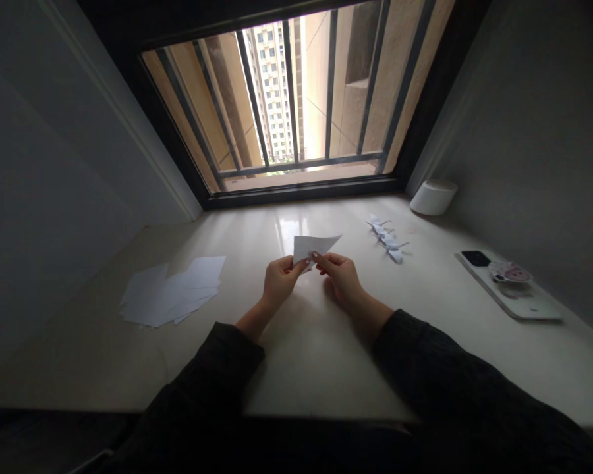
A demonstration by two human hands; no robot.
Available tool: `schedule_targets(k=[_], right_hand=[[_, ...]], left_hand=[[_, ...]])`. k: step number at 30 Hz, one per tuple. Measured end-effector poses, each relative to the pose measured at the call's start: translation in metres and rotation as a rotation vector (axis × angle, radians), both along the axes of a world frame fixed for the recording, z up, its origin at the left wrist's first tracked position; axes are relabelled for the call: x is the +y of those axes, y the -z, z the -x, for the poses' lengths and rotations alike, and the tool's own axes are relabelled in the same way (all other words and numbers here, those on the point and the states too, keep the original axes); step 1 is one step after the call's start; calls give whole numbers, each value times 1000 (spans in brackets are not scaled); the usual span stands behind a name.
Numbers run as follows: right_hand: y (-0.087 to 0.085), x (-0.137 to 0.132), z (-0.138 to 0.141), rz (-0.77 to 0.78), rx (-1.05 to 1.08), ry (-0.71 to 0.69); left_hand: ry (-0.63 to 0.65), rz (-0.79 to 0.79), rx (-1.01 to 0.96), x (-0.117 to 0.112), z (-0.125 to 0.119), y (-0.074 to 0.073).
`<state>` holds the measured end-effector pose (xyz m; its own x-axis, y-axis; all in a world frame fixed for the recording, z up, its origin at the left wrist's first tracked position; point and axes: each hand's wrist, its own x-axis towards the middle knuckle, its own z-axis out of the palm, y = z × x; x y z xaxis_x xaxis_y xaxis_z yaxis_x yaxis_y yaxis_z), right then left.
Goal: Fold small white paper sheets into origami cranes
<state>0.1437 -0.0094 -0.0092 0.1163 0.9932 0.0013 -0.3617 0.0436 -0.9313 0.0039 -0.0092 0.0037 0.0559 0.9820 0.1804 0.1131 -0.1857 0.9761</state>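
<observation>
A piece of white paper (310, 249), folded to a pointed, roughly triangular shape, stands up between my hands above the pale stone counter (316, 368). My left hand (282, 282) pinches its lower left corner between fingers and thumb. My right hand (342, 276) grips the lower edge from the other side, with its fingertips close to those of my left hand. Part of the paper's bottom is hidden behind my fingers. Both forearms reach forward in dark knitted sleeves (427, 375).
Loose white paper sheets (170, 293) lie fanned out at the left. A row of small folded paper cranes (386, 237) sits ahead right. Farther right lie a phone (507, 286) with a round sticker and a white roll (433, 197). A barred window (271, 99) and walls bound the counter.
</observation>
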Motion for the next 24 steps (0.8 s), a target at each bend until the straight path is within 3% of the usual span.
schedule_targets(k=[10, 24], right_hand=[[-5, 22, -34, -11, -94, 181], [-1, 20, -33, -28, -61, 225]], left_hand=[[6, -8, 47, 5, 4, 10], [-26, -32, 86, 9, 6, 13]])
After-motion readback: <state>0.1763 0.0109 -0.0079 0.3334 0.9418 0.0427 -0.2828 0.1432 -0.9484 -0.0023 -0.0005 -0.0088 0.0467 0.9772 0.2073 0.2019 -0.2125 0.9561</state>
